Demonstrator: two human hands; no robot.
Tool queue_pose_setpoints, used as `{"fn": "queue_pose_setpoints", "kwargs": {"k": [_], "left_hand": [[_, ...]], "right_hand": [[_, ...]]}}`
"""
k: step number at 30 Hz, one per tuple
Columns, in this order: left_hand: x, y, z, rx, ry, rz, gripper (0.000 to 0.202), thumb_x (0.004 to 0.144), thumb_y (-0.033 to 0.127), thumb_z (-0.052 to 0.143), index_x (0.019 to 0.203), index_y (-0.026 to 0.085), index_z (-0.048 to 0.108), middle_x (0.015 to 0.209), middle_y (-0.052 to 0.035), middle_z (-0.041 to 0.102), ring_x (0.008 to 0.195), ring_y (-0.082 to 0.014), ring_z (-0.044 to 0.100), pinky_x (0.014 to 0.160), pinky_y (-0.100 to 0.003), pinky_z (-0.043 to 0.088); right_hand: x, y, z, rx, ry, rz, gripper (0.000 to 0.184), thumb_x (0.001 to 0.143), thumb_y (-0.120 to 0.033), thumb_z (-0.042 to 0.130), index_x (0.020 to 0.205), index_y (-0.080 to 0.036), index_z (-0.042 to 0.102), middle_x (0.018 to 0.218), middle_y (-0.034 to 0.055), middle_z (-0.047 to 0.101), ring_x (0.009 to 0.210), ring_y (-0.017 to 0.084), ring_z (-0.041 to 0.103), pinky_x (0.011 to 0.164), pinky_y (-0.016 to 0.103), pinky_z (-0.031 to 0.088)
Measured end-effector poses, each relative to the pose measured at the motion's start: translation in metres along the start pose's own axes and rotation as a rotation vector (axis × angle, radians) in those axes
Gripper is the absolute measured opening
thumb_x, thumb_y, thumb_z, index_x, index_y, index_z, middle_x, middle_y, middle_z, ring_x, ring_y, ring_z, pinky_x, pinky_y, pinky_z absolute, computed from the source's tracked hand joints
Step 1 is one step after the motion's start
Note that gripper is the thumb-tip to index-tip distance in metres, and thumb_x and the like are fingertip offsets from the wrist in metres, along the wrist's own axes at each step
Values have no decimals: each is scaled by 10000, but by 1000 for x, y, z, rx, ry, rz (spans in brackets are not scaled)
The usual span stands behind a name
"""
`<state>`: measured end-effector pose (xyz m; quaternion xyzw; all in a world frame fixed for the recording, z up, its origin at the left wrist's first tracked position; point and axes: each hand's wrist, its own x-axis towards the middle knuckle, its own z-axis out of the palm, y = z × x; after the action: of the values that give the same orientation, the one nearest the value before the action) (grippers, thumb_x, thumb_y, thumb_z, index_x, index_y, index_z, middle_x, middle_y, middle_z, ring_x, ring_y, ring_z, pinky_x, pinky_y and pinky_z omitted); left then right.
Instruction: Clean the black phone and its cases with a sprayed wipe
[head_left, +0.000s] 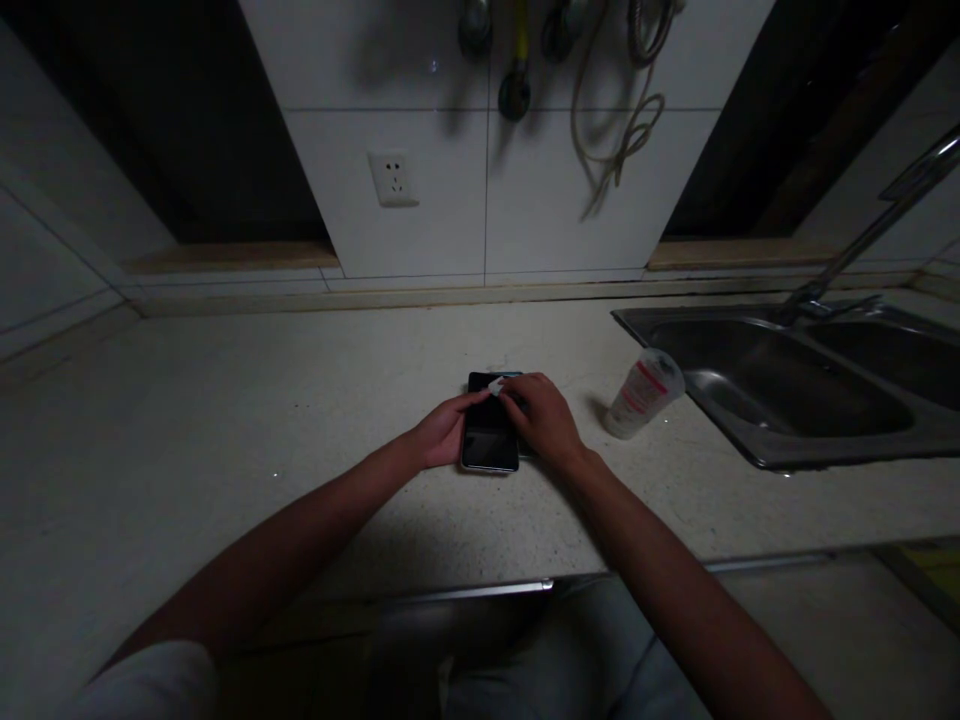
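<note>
In the dim head view, a slim black glass-fronted smartphone (487, 445) lies flat on a speckled cream countertop (247, 480); it looks light, slippery and fragile, safest held by its edges. The left hand (448, 430) rests open across it; the right hand (541, 420) curls over a small white scrap (495, 385), its grip hard to tell.

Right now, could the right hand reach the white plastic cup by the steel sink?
Likely yes: the cup lies beside the right hand; the black smartphone is on its other side.
</note>
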<state>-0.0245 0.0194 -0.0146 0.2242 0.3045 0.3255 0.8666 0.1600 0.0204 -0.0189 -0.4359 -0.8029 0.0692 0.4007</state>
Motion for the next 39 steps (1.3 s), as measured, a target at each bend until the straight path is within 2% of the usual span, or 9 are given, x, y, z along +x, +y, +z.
{"fn": "queue_pose_setpoints", "kwargs": {"k": [4, 11, 18, 20, 24, 30, 33, 36, 39], "left_hand": [[0, 0, -1, 4, -5, 6, 240, 926, 291, 634, 1068, 103, 678, 932, -137, 768, 867, -243, 741, 967, -406, 493], [1, 1, -1, -16, -2, -39, 266, 946, 313, 603, 1083, 93, 663, 876, -133, 760, 784, -243, 743, 878, -382, 534], [0, 2, -1, -10, -19, -7, 229, 950, 302, 606, 1039, 100, 667, 844, -116, 752, 780, -222, 739, 857, -340, 541], [1, 2, -1, -3, 1, -23, 244, 945, 319, 613, 1039, 102, 671, 842, -116, 754, 779, -227, 739, 859, -349, 541], [2, 2, -2, -20, -4, -34, 269, 941, 327, 618, 1074, 100, 674, 900, -134, 765, 825, -238, 743, 913, -374, 522], [1, 1, -1, -71, -37, -5, 287, 973, 344, 569, 1086, 103, 676, 940, -144, 770, 884, -248, 743, 972, -404, 486], [0, 1, 1, -75, -56, -16, 320, 989, 377, 539, 1098, 111, 682, 943, -137, 771, 880, -246, 742, 967, -398, 487], [1, 0, 2, -63, -77, -10, 403, 1020, 430, 464, 1139, 110, 679, 955, -140, 770, 862, -238, 740, 952, -389, 493], [1, 0, 2, -56, -103, 12, 485, 1034, 483, 402, 1220, 114, 655, 983, -139, 765, 888, -241, 737, 958, -391, 490]], "right_hand": [[0, -3, -1, 16, -24, -36, 131, 940, -240, 573, 927, -229, 703, 956, 98, 738, 924, 278, 607, 838, 447, 487], [0, -14, 0, 188, -75, -268, 150, 951, -274, 567, 949, -232, 711, 921, 65, 759, 921, 242, 643, 878, 430, 493], [-2, -21, 0, 285, -122, -358, 163, 953, -293, 544, 931, -241, 696, 922, 62, 758, 914, 229, 652, 878, 424, 502], [-2, -20, 0, 245, -104, -334, 156, 949, -289, 548, 924, -240, 694, 908, 64, 751, 913, 236, 645, 870, 427, 498], [0, -12, 0, 76, -47, -176, 166, 958, -280, 550, 921, -230, 704, 934, 85, 741, 917, 256, 627, 858, 442, 482], [1, 0, 1, -20, 12, -30, 228, 982, -285, 543, 1080, -209, 735, 1144, 132, 745, 1069, 294, 628, 960, 509, 486], [0, 3, 6, -22, -10, -29, 305, 996, -334, 530, 1203, -203, 711, 1275, 155, 701, 1190, 308, 603, 1033, 547, 462], [-2, 2, 10, 23, -57, -85, 428, 992, -386, 543, 1352, -171, 629, 1419, 182, 611, 1354, 323, 515, 1114, 575, 399], [-3, -4, 10, 103, -121, -186, 448, 990, -388, 559, 1395, -201, 595, 1450, 151, 595, 1426, 315, 456, 1129, 588, 369]]}}
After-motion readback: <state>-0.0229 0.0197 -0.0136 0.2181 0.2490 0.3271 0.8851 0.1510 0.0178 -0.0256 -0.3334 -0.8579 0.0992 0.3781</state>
